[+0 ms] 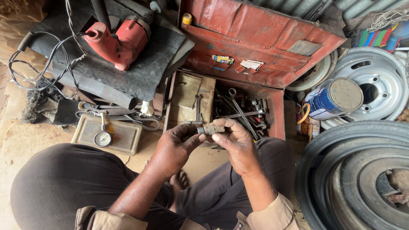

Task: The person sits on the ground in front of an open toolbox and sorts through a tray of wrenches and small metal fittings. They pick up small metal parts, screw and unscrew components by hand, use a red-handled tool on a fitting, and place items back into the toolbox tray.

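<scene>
Dark trousers [64, 183] on bent knees are filling the bottom of the view, with tan sleeve cuffs [272, 215] at the edge. Both forearms are reaching forward and meeting over the lap.

Grip: the left hand [172, 147] and right hand [236, 142] are pinching a small metal fitting [211, 129] between them, one hand at each end. Thumbs and fingertips are closing narrowly on it. The fitting is short, roughly cylindrical, dull grey-brown, with a ribbed or threaded surface. It is sitting level, above the front edge of the toolbox.

Beyond the hands: a red metal toolbox [276, 115], paint worn and rusty, lid [260, 42] standing open. Right compartment is holding a tangle of steel wrenches [243, 113]; left compartment is holding flat brownish pieces.

Left of the box: a tan rectangular plastic can [123, 138] lying flat, a round dial gauge [103, 139] resting on it. Further back, a red power drill [117, 40] is lying on a ribbed black rubber mat [149, 68], its black cord [38, 64] looping loosely.

Right side: a blue tin can [332, 100] tilted against a silver steel wheel rim [377, 85]; a black rubber tyre [353, 179] is lying near the right knee. Floor is sandy dirt.
</scene>
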